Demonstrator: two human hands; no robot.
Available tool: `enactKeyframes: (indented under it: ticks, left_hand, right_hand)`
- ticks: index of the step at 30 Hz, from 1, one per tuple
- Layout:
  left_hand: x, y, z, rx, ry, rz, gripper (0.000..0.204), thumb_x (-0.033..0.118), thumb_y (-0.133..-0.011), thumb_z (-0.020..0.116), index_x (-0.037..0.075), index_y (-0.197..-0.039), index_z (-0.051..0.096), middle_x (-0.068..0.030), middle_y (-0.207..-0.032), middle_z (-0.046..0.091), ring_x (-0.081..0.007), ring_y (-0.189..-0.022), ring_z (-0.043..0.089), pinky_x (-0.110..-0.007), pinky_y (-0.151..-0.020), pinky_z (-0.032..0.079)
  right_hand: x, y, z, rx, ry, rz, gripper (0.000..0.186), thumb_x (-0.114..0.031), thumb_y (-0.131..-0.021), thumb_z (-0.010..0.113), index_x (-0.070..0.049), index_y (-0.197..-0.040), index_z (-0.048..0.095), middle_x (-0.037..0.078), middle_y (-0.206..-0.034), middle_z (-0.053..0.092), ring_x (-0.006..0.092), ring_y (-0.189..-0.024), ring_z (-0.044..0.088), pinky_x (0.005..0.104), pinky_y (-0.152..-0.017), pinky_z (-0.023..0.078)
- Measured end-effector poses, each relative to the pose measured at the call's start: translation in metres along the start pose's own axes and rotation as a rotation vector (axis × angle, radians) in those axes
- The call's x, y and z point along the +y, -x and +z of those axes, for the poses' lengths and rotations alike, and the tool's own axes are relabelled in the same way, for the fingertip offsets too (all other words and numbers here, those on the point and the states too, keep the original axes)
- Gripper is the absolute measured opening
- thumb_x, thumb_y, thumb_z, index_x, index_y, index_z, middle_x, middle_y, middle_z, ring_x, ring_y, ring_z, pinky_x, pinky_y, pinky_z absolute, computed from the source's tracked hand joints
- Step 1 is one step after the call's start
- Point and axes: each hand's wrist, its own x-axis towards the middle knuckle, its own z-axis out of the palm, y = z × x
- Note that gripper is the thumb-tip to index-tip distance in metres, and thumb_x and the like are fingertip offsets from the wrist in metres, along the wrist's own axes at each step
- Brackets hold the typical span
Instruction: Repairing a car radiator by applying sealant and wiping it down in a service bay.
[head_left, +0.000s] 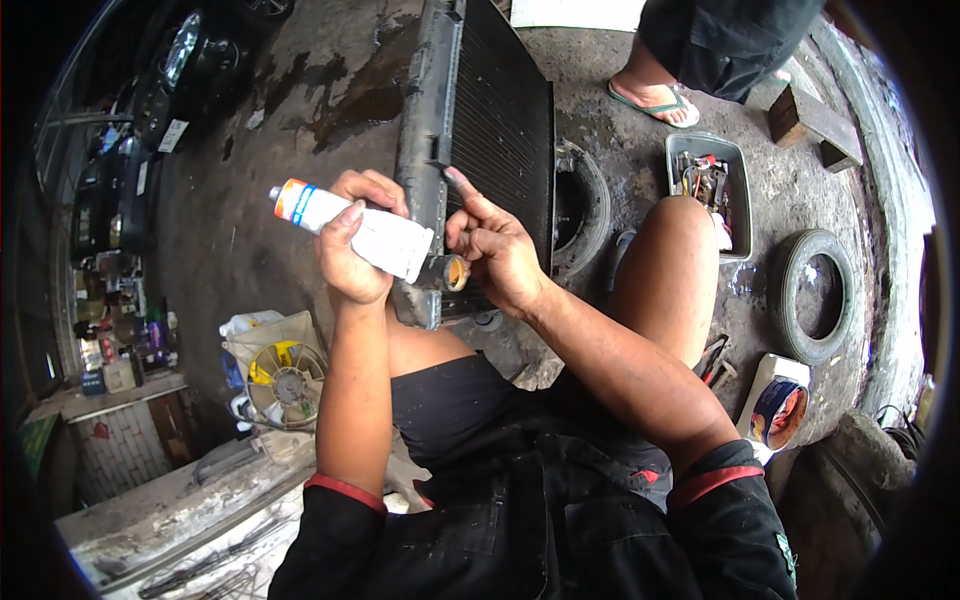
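My left hand is closed around a white squeeze tube with an orange and blue end. The tube lies tilted in front of a radiator that stands between my knees, its dark finned core facing right. At the near end of its side tank, a short round pipe neck shows an orange-brown inside. Just beside the neck is my right hand, its index finger stretched along the tank edge with a dark grey smear on the tip. Its other fingers are bent, and I see nothing in them.
To the right, a grey bin holds hand tools, and a loose tyre lies beyond it. Another tyre sits behind the radiator. A person's sandalled foot is at the far right. A fan stands left; a white container is near right.
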Motion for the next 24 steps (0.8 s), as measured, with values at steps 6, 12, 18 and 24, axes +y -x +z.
enactKeyframes:
  ticks: [6, 12, 18, 24]
  left_hand:
    - [-0.002, 0.001, 0.007, -0.050, 0.060, -0.005, 0.032, 0.028, -0.081, 0.051, -0.003, -0.085, 0.054, -0.0163, -0.077, 0.055, -0.0196, -0.070, 0.053, -0.029, -0.065, 0.042]
    - [0.000, 0.003, 0.012, -0.039, -0.060, 0.009, 0.035, 0.032, -0.081, 0.050, -0.002, -0.085, 0.053, -0.0141, -0.077, 0.053, -0.0184, -0.069, 0.051, -0.028, -0.063, 0.041]
    - [0.000, 0.003, 0.007, -0.061, -0.012, 0.017, 0.030, 0.024, -0.080, 0.050, -0.005, -0.085, 0.057, -0.0141, -0.082, 0.057, -0.0188, -0.072, 0.055, -0.029, -0.067, 0.044]
    - [-0.005, 0.005, 0.005, -0.058, -0.064, 0.038, 0.028, 0.021, -0.080, 0.050, -0.005, -0.085, 0.057, -0.0129, -0.082, 0.057, -0.0180, -0.072, 0.056, -0.029, -0.067, 0.044]
  right_hand:
    - [0.007, 0.005, -0.003, 0.013, 0.269, -0.106, 0.088, 0.014, -0.070, 0.042, -0.012, -0.153, 0.026, -0.001, -0.072, 0.048, 0.0058, -0.065, 0.042, 0.0174, -0.062, 0.034]
    - [-0.003, 0.009, 0.001, 0.083, 0.909, -0.164, 0.090, 0.013, -0.071, 0.047, -0.017, -0.153, 0.025, 0.000, -0.075, 0.054, 0.0105, -0.066, 0.050, 0.0228, -0.066, 0.043]
    - [-0.018, 0.015, 0.005, 0.121, 1.775, -0.320, 0.082, -0.009, -0.076, 0.062, -0.014, -0.150, 0.028, 0.013, -0.089, 0.067, 0.0324, -0.079, 0.065, 0.0401, -0.073, 0.053]
    - [-0.020, 0.021, -0.020, 0.144, 2.151, -0.355, 0.081, -0.013, -0.075, 0.063, -0.005, -0.148, 0.030, 0.009, -0.088, 0.065, 0.0225, -0.083, 0.064, 0.0343, -0.074, 0.053]
